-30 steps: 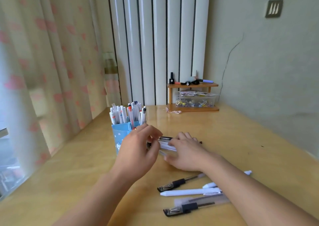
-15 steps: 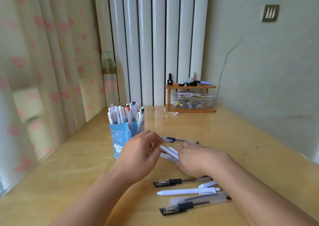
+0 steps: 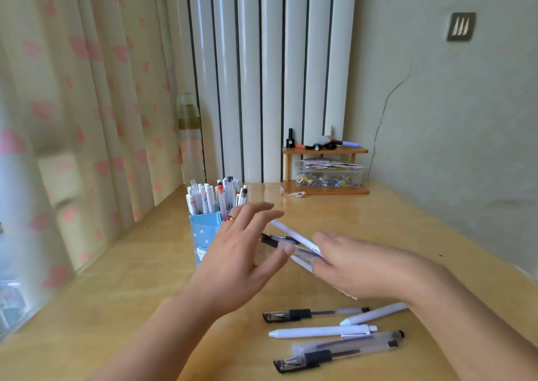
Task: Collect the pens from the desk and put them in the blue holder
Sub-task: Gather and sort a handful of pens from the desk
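While my right hand (image 3: pixel 358 267) is clamping a bundle of pens (image 3: pixel 294 244) above the desk (image 3: pixel 393 229), my left hand (image 3: pixel 241 252) is hovering beside it, fingers spread. Just left, the blue holder (image 3: pixel 203 235) is standing, crowded already. Loose pens (image 3: pixel 320 331) are lying near my right forearm; right of them the desk is lying bare.

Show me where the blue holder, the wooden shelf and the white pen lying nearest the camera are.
blue holder (image 3: pixel 201 236): head view, front wall.
wooden shelf (image 3: pixel 323 150): head view, top board.
white pen (image 3: pixel 317 331): head view, mid barrel.
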